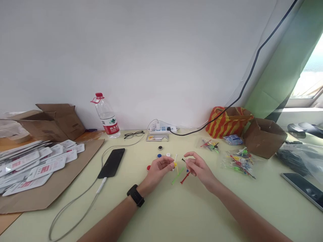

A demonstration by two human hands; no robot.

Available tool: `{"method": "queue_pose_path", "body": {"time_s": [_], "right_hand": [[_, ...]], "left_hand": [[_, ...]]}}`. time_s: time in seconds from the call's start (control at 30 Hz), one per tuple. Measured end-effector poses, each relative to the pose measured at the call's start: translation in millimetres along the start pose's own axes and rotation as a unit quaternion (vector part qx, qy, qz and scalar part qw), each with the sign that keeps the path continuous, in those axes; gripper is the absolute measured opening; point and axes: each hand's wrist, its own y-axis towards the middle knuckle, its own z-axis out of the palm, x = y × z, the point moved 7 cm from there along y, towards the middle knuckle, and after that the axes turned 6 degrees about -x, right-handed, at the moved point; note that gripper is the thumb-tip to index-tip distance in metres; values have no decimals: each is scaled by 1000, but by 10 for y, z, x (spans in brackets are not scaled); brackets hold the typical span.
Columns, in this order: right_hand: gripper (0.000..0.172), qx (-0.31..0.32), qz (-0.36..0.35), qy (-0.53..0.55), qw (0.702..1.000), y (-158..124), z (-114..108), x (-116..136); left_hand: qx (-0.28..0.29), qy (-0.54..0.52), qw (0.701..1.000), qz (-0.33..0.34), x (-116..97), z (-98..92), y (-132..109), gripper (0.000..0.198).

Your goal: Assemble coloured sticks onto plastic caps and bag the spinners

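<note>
My left hand (160, 167) is closed in a pinch, with a small yellow plastic piece (175, 164) at its fingertips. Across from it, my right hand (199, 168) has its thumb and fingers bent together, and a thin black plastic stick (183, 160) sticks out at the tips; most of that stick is hidden. Between and below the hands lie a green stick (178, 176) and a red stick (185, 178). A white stick (176, 157) shows just behind the left fingertips. Around the left hand are a red cap (148, 167), a blue cap (159, 155) and a white cap (168, 154).
A black round cap (160, 148), glasses (133, 134) and a power strip (163, 129) sit farther back. Left are a phone (111, 163) on a cable and a water bottle (108, 117). Right are bags of plastic parts (241, 163) and a cardboard box (264, 137).
</note>
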Motion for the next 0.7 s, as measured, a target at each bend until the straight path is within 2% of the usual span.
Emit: {"method": "queue_pose_path", "body": {"time_s": [0.17, 0.43, 0.57, 0.63, 0.7], "right_hand": [[40, 57, -72, -19, 996, -63, 194, -64], [34, 78, -79, -21, 994, -110, 276, -108], [25, 40, -133, -85, 987, -80, 163, -36], [22, 3, -187, -137, 973, -93, 76, 48], [26, -21, -239, -180, 954, -133, 27, 123]], "left_hand": [[37, 5, 999, 7, -6, 56, -18, 25], [65, 19, 998, 4, -35, 124, -51, 25], [63, 10, 998, -1, -31, 127, -45, 26], [57, 4, 998, -9, -14, 112, -34, 26], [49, 2, 999, -17, 6, 91, -25, 25]]}}
